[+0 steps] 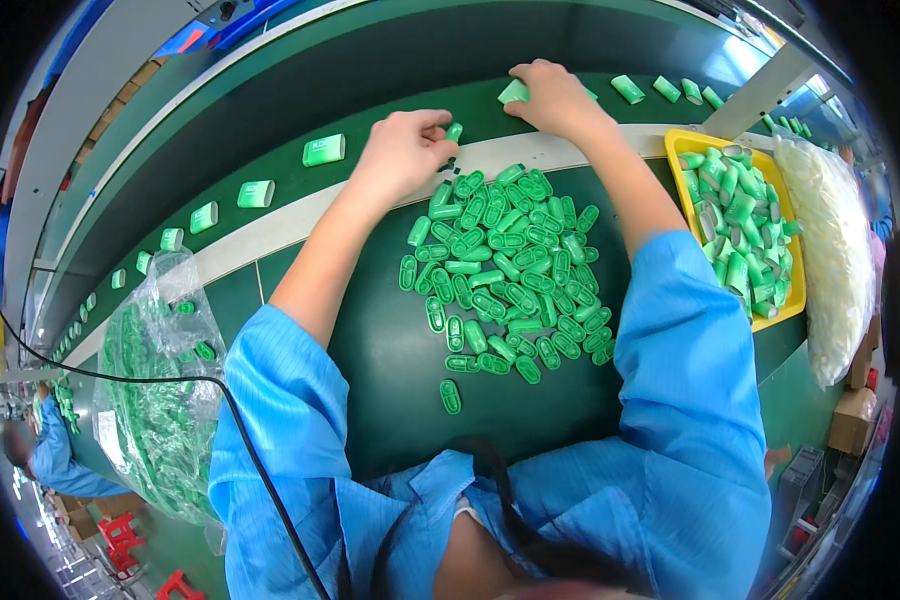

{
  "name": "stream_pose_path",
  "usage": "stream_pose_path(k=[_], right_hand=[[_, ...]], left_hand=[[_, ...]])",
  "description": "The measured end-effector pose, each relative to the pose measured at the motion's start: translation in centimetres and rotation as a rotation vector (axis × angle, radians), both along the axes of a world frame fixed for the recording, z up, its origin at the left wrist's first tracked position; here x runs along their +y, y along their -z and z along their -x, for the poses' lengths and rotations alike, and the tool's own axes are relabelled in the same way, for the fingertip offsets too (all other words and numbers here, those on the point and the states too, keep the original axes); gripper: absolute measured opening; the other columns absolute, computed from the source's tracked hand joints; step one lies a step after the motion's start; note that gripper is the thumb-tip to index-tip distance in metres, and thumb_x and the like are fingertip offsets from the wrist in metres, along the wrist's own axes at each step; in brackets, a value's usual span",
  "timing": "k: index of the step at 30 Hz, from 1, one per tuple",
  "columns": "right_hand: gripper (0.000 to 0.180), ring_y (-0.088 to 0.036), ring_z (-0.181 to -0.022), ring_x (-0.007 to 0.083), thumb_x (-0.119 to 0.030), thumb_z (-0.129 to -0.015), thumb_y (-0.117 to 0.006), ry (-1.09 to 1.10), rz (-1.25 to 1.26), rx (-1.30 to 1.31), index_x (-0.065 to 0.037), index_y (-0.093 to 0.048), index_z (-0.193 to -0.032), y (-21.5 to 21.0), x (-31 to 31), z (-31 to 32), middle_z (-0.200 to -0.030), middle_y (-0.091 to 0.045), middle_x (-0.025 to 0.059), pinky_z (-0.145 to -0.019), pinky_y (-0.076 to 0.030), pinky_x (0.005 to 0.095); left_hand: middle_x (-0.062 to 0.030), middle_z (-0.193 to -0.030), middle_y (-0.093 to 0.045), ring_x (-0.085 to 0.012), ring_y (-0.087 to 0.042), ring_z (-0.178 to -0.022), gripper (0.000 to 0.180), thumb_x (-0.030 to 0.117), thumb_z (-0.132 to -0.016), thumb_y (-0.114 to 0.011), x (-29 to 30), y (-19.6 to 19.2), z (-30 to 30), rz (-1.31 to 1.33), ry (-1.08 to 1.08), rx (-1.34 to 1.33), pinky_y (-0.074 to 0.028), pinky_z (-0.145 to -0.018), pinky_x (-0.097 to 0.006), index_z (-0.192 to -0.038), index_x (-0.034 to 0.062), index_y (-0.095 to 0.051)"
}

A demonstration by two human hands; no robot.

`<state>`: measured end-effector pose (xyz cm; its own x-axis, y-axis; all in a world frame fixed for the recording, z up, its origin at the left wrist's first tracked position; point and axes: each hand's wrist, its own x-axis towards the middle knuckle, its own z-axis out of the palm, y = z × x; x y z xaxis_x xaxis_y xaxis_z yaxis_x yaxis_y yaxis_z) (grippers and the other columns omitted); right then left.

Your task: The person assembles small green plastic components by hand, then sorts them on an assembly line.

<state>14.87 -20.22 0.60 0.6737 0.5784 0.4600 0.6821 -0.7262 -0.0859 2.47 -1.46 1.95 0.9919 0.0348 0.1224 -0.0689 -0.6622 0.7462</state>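
Note:
My left hand (402, 152) is over the near edge of the conveyor belt, thumb and fingers closed around a small green oval plastic cap (454, 132). To its right, my right hand (558, 98) grips a light green casing (514, 92) on the belt; its fingers partly cover the piece. Below both hands, a loose heap of green oval caps (510, 260) lies on the dark green worktop (390, 420), many with a slotted face up. One single cap (450, 397) rests apart, nearer to me.
Green casings (324, 150) stand spaced along the belt on both sides. A yellow tray (765, 322) full of casings sits at right, beside a bag of pale pieces (825, 260). At left lies a clear bag of green caps (155, 390), crossed by a black cable (120, 378).

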Motion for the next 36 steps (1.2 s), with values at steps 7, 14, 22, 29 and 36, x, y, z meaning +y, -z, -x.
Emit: stream_pose_path(k=[7, 14, 22, 29, 36], right_hand=[[0.027, -0.061, -0.080, 0.0117, -0.014, -0.084, -0.060, -0.324, -0.861, 1.216, 0.001, -0.055, -0.106, -1.6, 1.5, 5.7, -0.095, -0.061, 0.0052, -0.072, -0.049, 0.0221], [0.028, -0.061, -0.084, 0.0126, -0.012, -0.083, -0.061, -0.355, -0.941, 1.236, 0.001, -0.055, -0.107, 0.1, 2.3, 6.8, -0.094, -0.062, 0.0066, -0.076, -0.049, 0.0229], [0.029, -0.062, -0.083, 0.0152, -0.005, -0.079, -0.063, -0.422, -0.970, 1.169, 0.003, -0.055, -0.106, -0.1, 2.2, 7.5, -0.094, -0.063, 0.0108, -0.077, -0.050, 0.0252], [0.029, -0.062, -0.085, 0.0148, -0.002, -0.078, -0.063, -0.391, -0.920, 1.096, 0.004, -0.056, -0.105, -0.1, 2.4, 7.3, -0.095, -0.064, 0.0112, -0.076, -0.050, 0.0251], [0.028, -0.062, -0.077, 0.0113, -0.003, -0.077, -0.065, -0.383, -0.820, 0.909, 0.005, -0.058, -0.103, -1.0, 3.0, 7.8, -0.088, -0.065, 0.0097, -0.069, -0.051, 0.0232]], left_hand=[[-0.0106, -0.098, -0.063, -0.0142, -0.061, -0.086, 0.029, 0.008, -0.084, -0.058, 1.1, 2.0, 1.0, 0.918, -0.013, 0.111, -0.050, -0.079, -0.024, -0.111, -0.0035, -0.055], [-0.0085, -0.092, -0.065, -0.0090, -0.060, -0.077, 0.032, 0.012, -0.081, -0.062, -0.1, 2.1, 1.5, 0.827, -0.098, -0.024, -0.049, -0.070, -0.021, -0.109, -0.0038, -0.057], [-0.0146, -0.085, -0.067, -0.0148, -0.065, -0.077, 0.029, 0.012, -0.078, -0.064, 0.0, 0.8, 2.4, 0.329, -0.095, -0.235, -0.050, -0.070, -0.023, -0.103, -0.0036, -0.061], [-0.0178, -0.077, -0.065, -0.0237, -0.065, -0.068, 0.031, 0.012, -0.085, -0.053, -0.6, 1.4, 2.8, 0.039, -0.087, -0.301, -0.050, -0.064, -0.031, -0.113, -0.0013, -0.054], [-0.0206, -0.072, -0.061, -0.0351, -0.061, -0.069, 0.023, 0.010, -0.085, -0.050, -1.5, 1.3, 2.8, -0.159, -0.156, -0.433, -0.049, -0.061, -0.037, -0.103, -0.0035, -0.056]])
